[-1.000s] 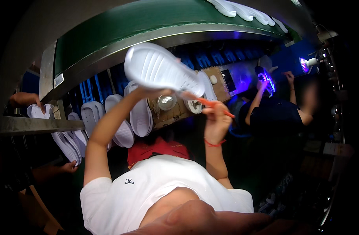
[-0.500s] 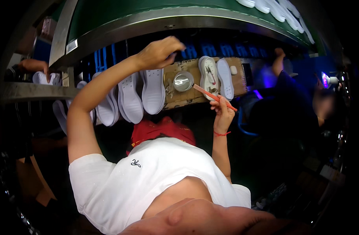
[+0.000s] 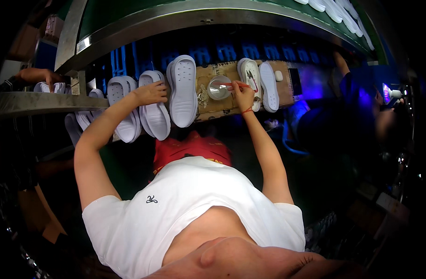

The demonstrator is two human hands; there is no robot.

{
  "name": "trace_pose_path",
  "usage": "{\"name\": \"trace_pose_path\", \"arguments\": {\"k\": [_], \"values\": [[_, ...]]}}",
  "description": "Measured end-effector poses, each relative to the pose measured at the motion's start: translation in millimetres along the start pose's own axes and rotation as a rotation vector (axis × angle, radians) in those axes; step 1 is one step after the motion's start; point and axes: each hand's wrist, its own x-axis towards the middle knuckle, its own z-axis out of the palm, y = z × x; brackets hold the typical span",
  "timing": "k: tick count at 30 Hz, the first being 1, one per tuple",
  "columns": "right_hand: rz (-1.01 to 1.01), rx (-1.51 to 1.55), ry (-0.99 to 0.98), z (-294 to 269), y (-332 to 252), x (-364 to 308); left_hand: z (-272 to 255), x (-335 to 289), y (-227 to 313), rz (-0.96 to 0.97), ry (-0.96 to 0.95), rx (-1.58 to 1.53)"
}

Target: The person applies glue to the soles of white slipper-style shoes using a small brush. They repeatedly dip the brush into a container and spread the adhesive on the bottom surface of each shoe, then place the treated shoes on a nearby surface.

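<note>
My right hand [image 3: 243,96] pinches an orange brush [image 3: 238,85], held nearly level. Its front end is over or in a clear round cup [image 3: 219,88]; whether it touches the inside I cannot tell. To the left, my left hand [image 3: 151,93] lies across the upper part of a white shoe sole [image 3: 155,120], fingers curled over it. Beside that hand stands another white sole [image 3: 183,93] with small holes in its upper part. Just beyond the right hand, a white sole [image 3: 250,74] carries a small tool [image 3: 251,76] with red handles, partly hidden.
More white soles [image 3: 123,111] line the bench to the left. A cardboard sheet [image 3: 206,72] lies under the cup. On the right are another sole [image 3: 268,88], a small white case [image 3: 278,76] and a co-worker's arm [image 3: 342,63]. A metal-edged green conveyor [image 3: 194,24] runs beyond.
My left hand has come down and back from in front of the conveyor onto a sole. My right hand has moved left and forward, bringing the brush's front end to the cup.
</note>
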Motion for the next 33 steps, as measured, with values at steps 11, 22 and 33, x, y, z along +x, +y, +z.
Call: {"name": "trace_pose_path", "arguments": {"k": [11,22,33], "values": [[-0.068,-0.227,-0.013,8,25,15,-126,-51,50,-0.830,0.244,-0.977],[0.726,0.900,-0.484,-58,-64,29,-1,0,122,-0.315,0.668,-2.857],[-0.592,0.010,-0.780,-28,-220,64,-43,16,117,-0.245,0.344,-2.905]]}}
